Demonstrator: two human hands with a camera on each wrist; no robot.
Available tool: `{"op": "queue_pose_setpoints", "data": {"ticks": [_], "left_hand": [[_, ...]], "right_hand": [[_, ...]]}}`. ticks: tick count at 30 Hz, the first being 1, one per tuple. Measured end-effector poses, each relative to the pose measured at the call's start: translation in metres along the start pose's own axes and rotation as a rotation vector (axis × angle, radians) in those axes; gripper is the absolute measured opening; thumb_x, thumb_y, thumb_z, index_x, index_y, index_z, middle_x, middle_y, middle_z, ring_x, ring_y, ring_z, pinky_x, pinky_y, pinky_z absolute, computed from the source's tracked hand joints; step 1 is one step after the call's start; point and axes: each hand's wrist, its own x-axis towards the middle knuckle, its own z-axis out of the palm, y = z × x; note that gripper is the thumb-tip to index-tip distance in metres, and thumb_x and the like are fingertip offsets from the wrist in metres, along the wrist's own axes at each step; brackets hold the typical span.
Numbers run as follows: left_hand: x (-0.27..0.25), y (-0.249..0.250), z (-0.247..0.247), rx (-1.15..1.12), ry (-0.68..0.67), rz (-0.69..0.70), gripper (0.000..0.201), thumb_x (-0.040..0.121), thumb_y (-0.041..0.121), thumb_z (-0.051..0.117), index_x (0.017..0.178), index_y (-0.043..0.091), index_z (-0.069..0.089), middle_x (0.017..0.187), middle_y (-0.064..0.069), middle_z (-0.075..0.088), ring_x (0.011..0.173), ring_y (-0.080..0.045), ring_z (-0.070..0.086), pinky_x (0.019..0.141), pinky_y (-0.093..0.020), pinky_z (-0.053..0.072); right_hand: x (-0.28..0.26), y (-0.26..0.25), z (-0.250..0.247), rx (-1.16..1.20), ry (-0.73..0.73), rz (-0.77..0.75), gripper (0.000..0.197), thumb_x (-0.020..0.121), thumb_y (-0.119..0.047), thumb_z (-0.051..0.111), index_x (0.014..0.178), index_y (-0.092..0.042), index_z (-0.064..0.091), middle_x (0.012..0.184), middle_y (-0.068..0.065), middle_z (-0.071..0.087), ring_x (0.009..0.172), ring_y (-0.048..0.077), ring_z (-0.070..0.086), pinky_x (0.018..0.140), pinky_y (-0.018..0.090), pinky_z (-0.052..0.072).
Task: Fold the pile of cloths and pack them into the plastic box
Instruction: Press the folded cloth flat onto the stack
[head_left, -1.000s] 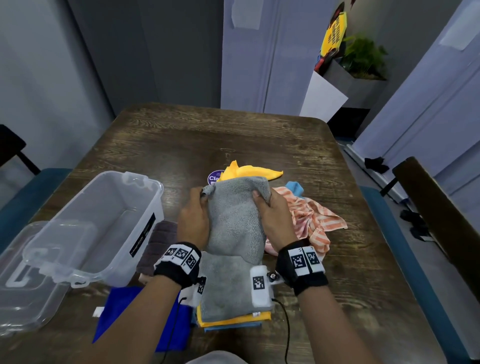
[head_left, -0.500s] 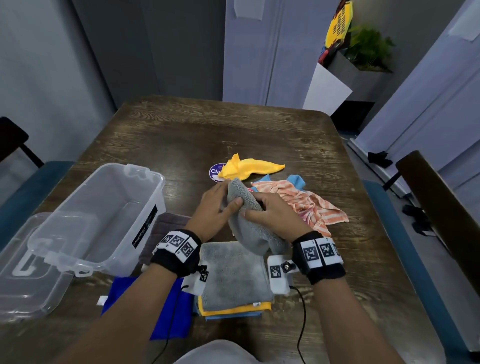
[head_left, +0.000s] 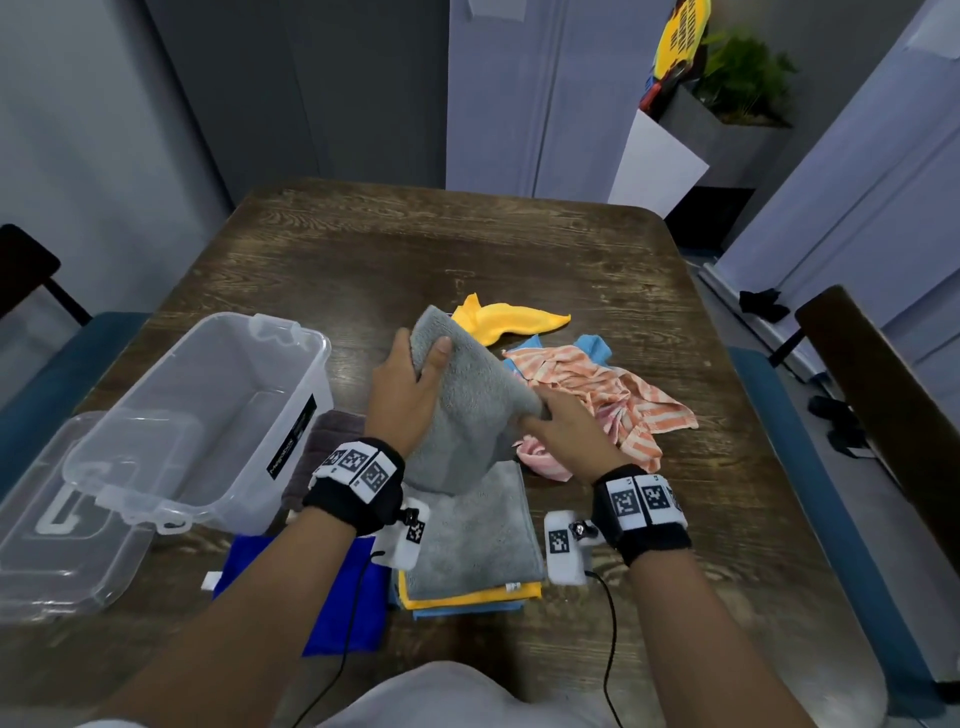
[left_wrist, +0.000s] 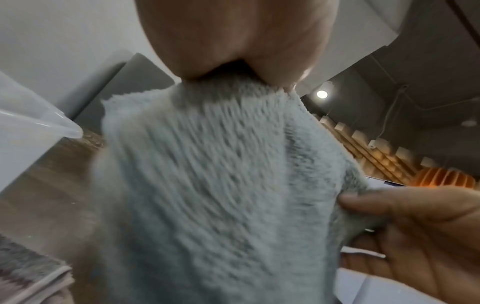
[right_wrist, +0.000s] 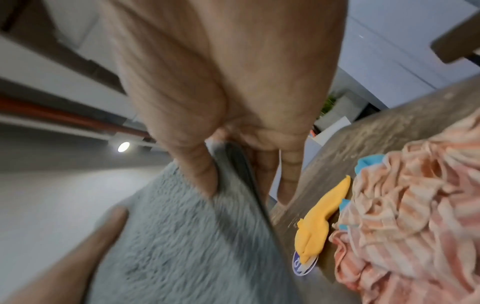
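A grey fluffy cloth (head_left: 467, 410) hangs stretched between my two hands above the table. My left hand (head_left: 410, 384) pinches its upper far corner, thumb on top. Lower and to the right, my right hand (head_left: 556, 426) grips the cloth's other corner. In the left wrist view the grey cloth (left_wrist: 221, 185) fills the middle, and in the right wrist view the grey cloth (right_wrist: 182, 236) is pinched under the thumb. Beneath it lies a folded stack (head_left: 472, 545), grey on yellow on light blue. The clear plastic box (head_left: 171, 441) stands open at the left.
An unfolded pile lies right of my hands: a striped orange cloth (head_left: 608, 395), a yellow cloth (head_left: 511, 319), a light blue one (head_left: 592, 345) and a pink one (head_left: 543, 460). A dark blue cloth (head_left: 337, 597) and a brown-grey cloth (head_left: 322, 452) lie by the box. The lid (head_left: 57, 535) sits at the near left. A chair (head_left: 883, 389) stands right.
My hands have spread apart from a bunched grip. The left has risen to the far left with a corner, and the right has dropped near right, so the grey cloth is opened out.
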Motion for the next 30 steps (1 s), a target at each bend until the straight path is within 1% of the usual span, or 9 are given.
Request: {"op": "queue_pose_setpoints", "data": {"ticks": [3, 5, 10, 13, 15, 20, 26, 28, 30], "left_hand": [[-0.003, -0.009, -0.003, 0.101, -0.014, -0.006, 0.038, 0.095, 0.058, 0.055, 0.098, 0.021, 0.063, 0.081, 0.01, 0.065, 0.076, -0.004, 0.063, 0.065, -0.03, 0.05], [-0.009, -0.016, -0.002, 0.132, -0.06, -0.02, 0.038, 0.094, 0.059, 0.057, 0.096, 0.022, 0.068, 0.08, 0.009, 0.069, 0.077, -0.007, 0.067, 0.069, -0.033, 0.056], [-0.023, -0.029, 0.005, 0.146, -0.055, -0.066, 0.051, 0.097, 0.063, 0.048, 0.114, 0.02, 0.068, 0.099, 0.002, 0.073, 0.094, -0.019, 0.069, 0.086, -0.042, 0.057], [-0.037, -0.03, 0.006, 0.184, -0.061, -0.064, 0.051, 0.101, 0.054, 0.046, 0.11, 0.007, 0.065, 0.099, -0.013, 0.071, 0.094, -0.031, 0.067, 0.075, -0.031, 0.048], [-0.046, -0.032, 0.005, 0.175, -0.086, -0.087, 0.049, 0.103, 0.048, 0.047, 0.109, 0.002, 0.063, 0.103, -0.014, 0.071, 0.097, -0.03, 0.066, 0.07, -0.029, 0.039], [-0.069, -0.059, 0.011, 0.139, -0.134, -0.221, 0.048, 0.103, 0.052, 0.04, 0.126, 0.016, 0.06, 0.114, -0.008, 0.07, 0.106, -0.026, 0.065, 0.089, -0.032, 0.047], [-0.09, -0.1, 0.026, 0.275, -0.165, -0.374, 0.051, 0.104, 0.051, 0.037, 0.127, 0.01, 0.056, 0.115, -0.017, 0.068, 0.108, -0.035, 0.064, 0.085, -0.034, 0.045], [-0.09, -0.108, 0.029, 0.33, -0.182, -0.418, 0.053, 0.103, 0.052, 0.038, 0.123, 0.006, 0.055, 0.114, -0.021, 0.067, 0.107, -0.039, 0.063, 0.086, -0.039, 0.049], [-0.09, -0.112, 0.031, 0.392, -0.212, -0.496, 0.056, 0.102, 0.055, 0.038, 0.127, 0.006, 0.05, 0.119, -0.024, 0.064, 0.11, -0.041, 0.062, 0.09, -0.044, 0.049]], "right_hand": [[0.001, -0.002, -0.003, 0.276, 0.244, -0.021, 0.008, 0.092, -0.002, 0.056, 0.096, -0.006, 0.061, 0.089, 0.002, 0.062, 0.081, 0.011, 0.055, 0.073, 0.028, 0.045], [0.004, 0.001, -0.003, 0.318, 0.349, -0.041, 0.011, 0.096, -0.006, 0.055, 0.104, -0.011, 0.061, 0.096, -0.003, 0.064, 0.09, 0.009, 0.058, 0.079, 0.024, 0.047], [0.007, 0.014, 0.017, 0.013, 0.464, -0.139, 0.014, 0.107, -0.025, 0.043, 0.115, -0.02, 0.054, 0.101, -0.002, 0.064, 0.092, 0.017, 0.06, 0.076, 0.035, 0.044], [0.0, 0.024, 0.03, -0.094, 0.503, -0.129, 0.02, 0.107, -0.024, 0.041, 0.123, -0.019, 0.053, 0.104, 0.006, 0.067, 0.093, 0.026, 0.062, 0.072, 0.036, 0.043], [-0.006, 0.031, 0.037, -0.119, 0.492, -0.082, 0.024, 0.107, -0.02, 0.042, 0.129, -0.017, 0.05, 0.104, 0.012, 0.067, 0.092, 0.03, 0.062, 0.069, 0.035, 0.039], [-0.017, 0.054, 0.059, -0.11, 0.349, 0.035, 0.025, 0.108, -0.027, 0.039, 0.128, -0.014, 0.048, 0.099, 0.016, 0.068, 0.09, 0.035, 0.065, 0.067, 0.037, 0.045], [-0.023, 0.08, 0.082, -0.016, 0.196, 0.235, 0.033, 0.107, -0.027, 0.042, 0.134, -0.009, 0.045, 0.123, 0.019, 0.065, 0.113, 0.038, 0.062, 0.078, 0.031, 0.042], [-0.021, 0.087, 0.089, 0.024, 0.198, 0.274, 0.033, 0.106, -0.033, 0.043, 0.13, -0.01, 0.046, 0.123, 0.018, 0.063, 0.114, 0.038, 0.061, 0.083, 0.036, 0.046], [-0.019, 0.094, 0.097, 0.041, 0.167, 0.335, 0.043, 0.105, -0.044, 0.04, 0.135, -0.013, 0.04, 0.124, 0.019, 0.062, 0.113, 0.04, 0.061, 0.088, 0.042, 0.049]]}}
